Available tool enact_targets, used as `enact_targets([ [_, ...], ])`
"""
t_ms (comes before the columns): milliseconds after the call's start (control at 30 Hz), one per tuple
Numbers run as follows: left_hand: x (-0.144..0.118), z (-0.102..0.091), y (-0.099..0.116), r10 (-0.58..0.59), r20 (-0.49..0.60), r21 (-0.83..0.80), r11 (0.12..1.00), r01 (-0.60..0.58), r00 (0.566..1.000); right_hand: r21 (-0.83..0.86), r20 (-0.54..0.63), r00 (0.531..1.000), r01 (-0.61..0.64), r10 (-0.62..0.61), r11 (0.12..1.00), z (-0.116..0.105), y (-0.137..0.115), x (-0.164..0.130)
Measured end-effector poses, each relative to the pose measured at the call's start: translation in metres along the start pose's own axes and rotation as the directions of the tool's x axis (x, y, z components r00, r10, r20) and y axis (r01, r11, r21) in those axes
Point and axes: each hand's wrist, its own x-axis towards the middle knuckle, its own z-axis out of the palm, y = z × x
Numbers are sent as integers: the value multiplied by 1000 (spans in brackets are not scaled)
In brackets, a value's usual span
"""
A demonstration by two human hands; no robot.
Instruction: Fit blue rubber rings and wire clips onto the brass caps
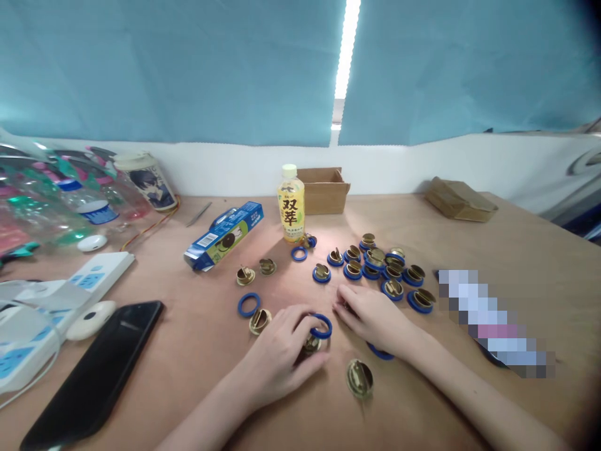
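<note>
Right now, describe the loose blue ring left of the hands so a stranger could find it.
Start at the yellow bottle at the table's back. Come toward the left hand: the blue ring lies flat just beyond it, beside a brass disc. Unlike the pile's rings, it is empty.

On the worktop (516,250), the left hand (282,351) pinches a blue ring (321,326) over a brass disc (310,343). The right hand (375,318) rests flat just beside it. Ringed discs (385,266) cluster near a bottle (291,203); a phone (98,369) lies well left.
</note>
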Motion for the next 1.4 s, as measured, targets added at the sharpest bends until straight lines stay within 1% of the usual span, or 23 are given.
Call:
enact_targets([
  [33, -3, -3, 1, -11, 25, -6, 1000, 11, 1000, 7, 6, 1000, 6, -6, 1000, -1, 0, 0],
  [133, -10, -7, 0, -18, 24, -19, 1000, 18, 1000, 24, 13, 1000, 17, -18, 1000, -4, 0, 0],
  [267, -10, -4, -8, 36, -34, 5, 999, -36, 999, 34, 17, 1000, 19, -20, 999, -7, 0, 0],
  [333, -5, -5, -12, 76, -51, 34, 997, -74, 996, 37, 14, 1000, 24, -25, 999, -7, -1, 0],
  [400, 3, -7, -15, 77, -35, 51, 996, -75, 996, 41, 3, 1000, 30, -30, 999, -6, -2, 1],
  [567, 23, -5, -19, 50, -31, -23, 998, -50, 998, 63, -26, 999, 39, -37, 997, -4, 1, -1],
  [667, 26, 0, -22, 47, -65, -52, 997, -50, 997, 135, -25, 999, 43, -40, 990, -4, 6, 1],
  [767, 23, 2, -25, 45, -109, -61, 997, -52, 993, 271, -29, 999, 32, -25, 962, -3, 10, 7],
  [867, 18, 2, -25, 48, -122, -36, 998, -52, 991, 391, -101, 994, 7, 35, 921, -1, 11, 11],
  [967, 17, 4, -25, 84, -124, -9, 996, -86, 989, 436, -203, 976, 13, 84, 900, -4, 7, 9],
  [1000, 17, 5, -25, 99, -128, -4, 995, -101, 987, 438, -224, 971, 26, 82, 898, -6, 6, 7],
  [1100, 19, 9, -25, 117, -137, -29, 992, -122, 984, 434, -227, 974, 84, 18, 897, -12, 1, -1],
  [1167, 19, 11, -25, 92, -144, -79, 991, -104, 985, 427, -200, 979, 128, -44, 895, -14, -2, -5],
  [1267, 18, 10, -25, 25, -138, -140, 989, -44, 990, 376, -175, 977, 181, -122, 909, -13, -7, -7],
  [1333, 16, 7, -25, -7, -118, -138, 990, -9, 993, 342, -173, 975, 195, -142, 919, -11, -10, -7],
  [1400, 15, 4, -24, -12, -90, -109, 994, 3, 996, 329, -169, 976, 187, -137, 926, -9, -11, -6],
])
